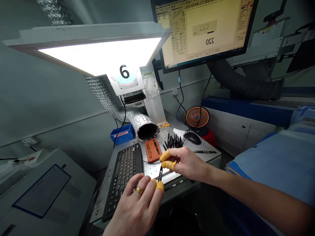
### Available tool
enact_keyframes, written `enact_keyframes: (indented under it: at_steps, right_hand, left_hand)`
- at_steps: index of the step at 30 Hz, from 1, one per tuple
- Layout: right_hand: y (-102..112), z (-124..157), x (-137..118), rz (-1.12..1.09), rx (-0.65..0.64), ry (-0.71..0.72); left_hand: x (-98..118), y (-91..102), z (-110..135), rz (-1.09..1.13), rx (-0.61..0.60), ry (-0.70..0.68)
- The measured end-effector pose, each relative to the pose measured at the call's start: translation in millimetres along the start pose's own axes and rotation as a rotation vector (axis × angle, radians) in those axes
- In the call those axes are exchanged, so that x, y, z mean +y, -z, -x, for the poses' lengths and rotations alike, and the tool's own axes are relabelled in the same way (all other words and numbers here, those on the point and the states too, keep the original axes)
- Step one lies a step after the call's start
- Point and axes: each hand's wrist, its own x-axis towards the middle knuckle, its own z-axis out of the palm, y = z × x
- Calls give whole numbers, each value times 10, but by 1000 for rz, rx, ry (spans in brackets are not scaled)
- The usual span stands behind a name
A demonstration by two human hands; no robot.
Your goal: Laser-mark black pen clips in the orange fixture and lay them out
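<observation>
A slim black strip-shaped tool with pale marks along its face is held in front of me; its exact kind I cannot make out. My left hand, with a gold ring and yellow finger cots, pinches its near end. At the far end, my right hand has it between thumb and forefinger, both in yellow cots. Just beyond lies an orange fixture with shaped slots, one holding a dark piece. Several similar black tools stand bunched behind my right hand, and another black tool lies to the right.
A black keyboard runs along the left of the metal worktable. Behind are a foil duct, a blue bin, a mouse and an orange fan. A bright lamp panel and a monitor hang above.
</observation>
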Motion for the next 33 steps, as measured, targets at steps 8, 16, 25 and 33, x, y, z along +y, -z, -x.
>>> enact_keyframes:
  at_steps: [8,16,25,33]
  right_hand:
    - [22,82,-66,32,-3,51]
    - [42,105,-133,31,-8,28]
    - [1,95,-74,53,-3,54]
    - [-53,35,-77,78,0,127]
  left_hand:
    - [45,72,27,110,64,-34]
    - [82,176,70,166,48,-16]
    - [71,136,234,213,-52,32]
    - [123,20,386,226,-62,63]
